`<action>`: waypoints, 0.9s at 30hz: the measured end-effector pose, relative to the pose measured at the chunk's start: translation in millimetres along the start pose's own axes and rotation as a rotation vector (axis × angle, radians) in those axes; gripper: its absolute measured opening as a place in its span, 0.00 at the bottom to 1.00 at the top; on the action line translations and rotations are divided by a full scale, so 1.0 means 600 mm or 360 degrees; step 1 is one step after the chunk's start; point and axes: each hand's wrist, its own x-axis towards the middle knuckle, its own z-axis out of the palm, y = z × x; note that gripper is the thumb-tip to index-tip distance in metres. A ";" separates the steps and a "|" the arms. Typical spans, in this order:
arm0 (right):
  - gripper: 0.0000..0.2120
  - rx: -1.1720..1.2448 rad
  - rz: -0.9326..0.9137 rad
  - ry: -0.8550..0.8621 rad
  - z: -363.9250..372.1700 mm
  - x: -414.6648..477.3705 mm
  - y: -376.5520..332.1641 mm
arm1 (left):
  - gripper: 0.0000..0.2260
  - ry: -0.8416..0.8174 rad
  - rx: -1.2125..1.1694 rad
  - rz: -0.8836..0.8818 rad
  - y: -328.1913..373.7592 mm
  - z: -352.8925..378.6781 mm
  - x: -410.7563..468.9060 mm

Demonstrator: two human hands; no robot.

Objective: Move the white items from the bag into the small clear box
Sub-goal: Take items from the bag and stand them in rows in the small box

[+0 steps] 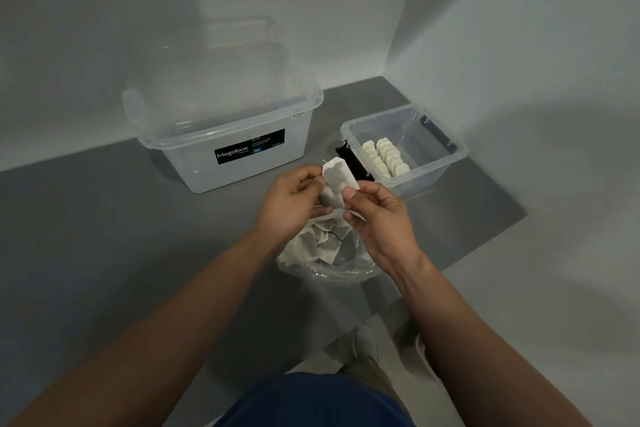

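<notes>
A grey table (104,219) fills a corner of pale walls, with a large clear tub (228,149) at the back. To its right stands the small clear box (460,149), which holds two neat rows of sachets (388,158). The plastic bag (332,271) lies open just under the hands, with more white sachets loose inside. Both hands grip a white sachet (337,181) above the bag — the left hand (291,198) pinches its upper edge and the right hand (381,219) clamps its lower part under the thumb. To do this step well, I would smooth it flat, pass it to the right hand alone, then stand it upright at the end of a row — not drop it in loose
</notes>
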 end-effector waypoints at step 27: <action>0.06 -0.2035 -0.0995 -0.0650 -0.119 0.139 -0.257 | 0.09 -0.0023 0.1511 0.0743 0.099 0.129 0.092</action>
